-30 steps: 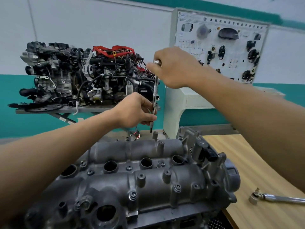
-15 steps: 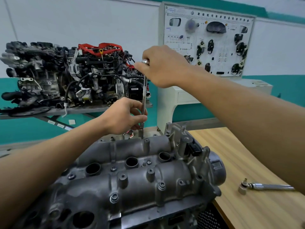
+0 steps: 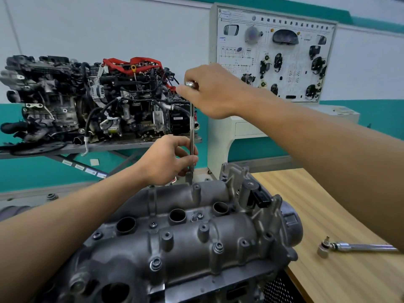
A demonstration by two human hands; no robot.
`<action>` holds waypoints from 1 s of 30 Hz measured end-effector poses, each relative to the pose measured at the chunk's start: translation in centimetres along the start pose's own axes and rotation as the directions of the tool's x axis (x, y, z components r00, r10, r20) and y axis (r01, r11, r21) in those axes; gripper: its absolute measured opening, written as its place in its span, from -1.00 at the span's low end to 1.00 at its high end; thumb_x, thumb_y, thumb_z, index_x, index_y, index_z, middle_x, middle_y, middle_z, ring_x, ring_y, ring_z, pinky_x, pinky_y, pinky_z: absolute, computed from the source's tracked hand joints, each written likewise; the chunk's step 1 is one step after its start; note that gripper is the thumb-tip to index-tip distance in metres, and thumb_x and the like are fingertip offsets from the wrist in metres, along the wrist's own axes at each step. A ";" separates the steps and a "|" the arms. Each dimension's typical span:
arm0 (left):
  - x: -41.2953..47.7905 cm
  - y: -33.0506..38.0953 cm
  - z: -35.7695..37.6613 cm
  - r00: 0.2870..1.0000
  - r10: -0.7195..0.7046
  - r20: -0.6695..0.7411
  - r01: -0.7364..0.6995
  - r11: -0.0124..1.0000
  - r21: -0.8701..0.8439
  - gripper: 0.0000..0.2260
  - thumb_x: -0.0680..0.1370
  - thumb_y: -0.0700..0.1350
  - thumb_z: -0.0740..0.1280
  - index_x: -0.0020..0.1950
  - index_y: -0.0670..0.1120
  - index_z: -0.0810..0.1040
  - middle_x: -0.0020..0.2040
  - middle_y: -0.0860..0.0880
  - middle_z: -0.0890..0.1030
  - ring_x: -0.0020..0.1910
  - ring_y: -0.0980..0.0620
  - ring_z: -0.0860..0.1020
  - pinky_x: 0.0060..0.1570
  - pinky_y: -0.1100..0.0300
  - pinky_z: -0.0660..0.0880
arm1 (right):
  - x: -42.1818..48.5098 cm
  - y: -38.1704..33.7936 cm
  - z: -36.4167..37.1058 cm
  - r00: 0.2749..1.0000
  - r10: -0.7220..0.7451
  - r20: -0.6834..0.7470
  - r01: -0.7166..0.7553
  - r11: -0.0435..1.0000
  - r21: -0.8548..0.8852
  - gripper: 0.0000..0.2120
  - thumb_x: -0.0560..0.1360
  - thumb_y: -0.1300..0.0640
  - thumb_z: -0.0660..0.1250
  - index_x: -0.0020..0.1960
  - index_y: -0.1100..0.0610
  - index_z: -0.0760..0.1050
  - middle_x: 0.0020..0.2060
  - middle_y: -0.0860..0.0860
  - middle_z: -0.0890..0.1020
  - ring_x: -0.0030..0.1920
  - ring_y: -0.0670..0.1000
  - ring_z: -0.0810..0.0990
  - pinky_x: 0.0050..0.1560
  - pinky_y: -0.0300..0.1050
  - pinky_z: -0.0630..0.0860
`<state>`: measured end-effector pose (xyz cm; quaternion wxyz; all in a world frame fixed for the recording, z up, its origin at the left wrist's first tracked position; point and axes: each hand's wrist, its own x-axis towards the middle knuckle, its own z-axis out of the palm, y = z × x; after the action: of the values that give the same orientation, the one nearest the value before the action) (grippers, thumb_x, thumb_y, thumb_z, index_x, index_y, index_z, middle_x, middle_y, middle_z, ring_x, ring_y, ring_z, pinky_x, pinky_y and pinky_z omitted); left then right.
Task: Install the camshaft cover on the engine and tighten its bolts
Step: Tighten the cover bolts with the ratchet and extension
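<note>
The grey cast camshaft cover (image 3: 188, 241) lies on top of the engine in front of me, with several bolts in its bosses and three round plug holes. A long chrome extension bar (image 3: 192, 127) stands upright over a boss at the cover's far edge. My right hand (image 3: 209, 90) grips the bar's top end. My left hand (image 3: 168, 160) pinches its lower shaft just above the socket, which rests on the far boss.
A ratchet wrench (image 3: 358, 247) lies on the wooden table (image 3: 328, 215) at the right. A complete engine (image 3: 91, 101) sits on a stand behind. A white training panel (image 3: 273, 55) stands at the back right.
The bar's tip has come down from above the cover onto the far boss. My view has shifted, so the engine sits further right and lower in frame.
</note>
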<state>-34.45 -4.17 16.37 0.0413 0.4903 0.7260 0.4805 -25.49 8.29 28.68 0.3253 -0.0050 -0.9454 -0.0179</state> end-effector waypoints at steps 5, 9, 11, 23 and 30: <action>0.0 -0.2 0.1 1.000 0.027 -0.005 -0.027 0.999 0.032 -0.92 0.58 -0.23 0.40 -0.12 -0.13 0.57 -0.24 -0.16 0.71 -0.21 -0.30 0.67 -0.16 -0.27 0.63 | -0.8 0.4 -0.8 0.995 -0.065 0.069 0.054 0.986 0.158 -0.61 0.67 -0.01 0.11 0.06 0.31 0.52 -0.16 0.15 0.58 -0.15 0.09 0.48 -0.02 0.05 0.44; -0.1 -0.2 0.0 0.999 0.040 0.001 -0.040 0.999 0.036 -0.91 0.57 -0.23 0.40 -0.12 -0.11 0.58 -0.23 -0.15 0.71 -0.20 -0.28 0.68 -0.14 -0.20 0.65 | -0.4 0.7 -2.1 0.983 -0.030 0.184 0.003 0.989 0.147 -0.57 0.68 0.03 0.09 0.06 0.40 0.49 -0.14 0.21 0.61 -0.22 0.04 0.46 -0.13 -0.10 0.48; -0.1 -0.3 -0.2 1.000 0.026 0.013 -0.027 0.999 0.037 -0.92 0.57 -0.24 0.40 -0.11 -0.10 0.58 -0.21 -0.14 0.72 -0.18 -0.29 0.68 -0.13 -0.23 0.65 | 0.0 0.6 -2.7 0.968 -0.013 0.249 -0.004 0.998 0.070 -0.53 0.68 0.01 0.07 -0.04 0.39 0.51 -0.21 0.15 0.66 -0.38 -0.05 0.51 -0.38 -0.29 0.42; -0.5 -0.1 0.1 1.000 0.001 0.003 -0.001 1.000 0.023 -0.87 0.59 -0.22 0.38 -0.15 -0.09 0.62 -0.18 -0.17 0.72 -0.14 -0.17 0.70 -0.05 -0.11 0.67 | 2.9 -3.1 -5.1 0.893 0.096 0.439 0.133 0.877 -0.462 -0.44 0.59 -0.21 0.22 -0.40 0.16 0.54 -0.53 -0.01 0.60 -0.33 0.07 0.57 -0.35 -0.09 0.31; -0.3 0.3 0.0 0.996 0.060 0.066 -0.066 0.994 0.092 -0.86 0.60 -0.27 0.33 -0.15 -0.12 0.57 -0.20 -0.12 0.73 -0.32 0.06 0.63 -0.14 0.01 0.65 | 4.0 -2.8 -7.1 0.792 0.110 0.600 0.154 0.916 -0.372 -0.87 0.43 -0.06 0.51 -0.15 -0.11 0.57 -0.30 -0.07 0.69 -0.22 -0.03 0.68 -0.16 -0.14 0.50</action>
<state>-34.07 -4.43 16.51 0.0258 0.5293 0.7304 0.4309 -24.31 5.26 36.67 -0.0053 -0.0659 -0.9749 -0.2128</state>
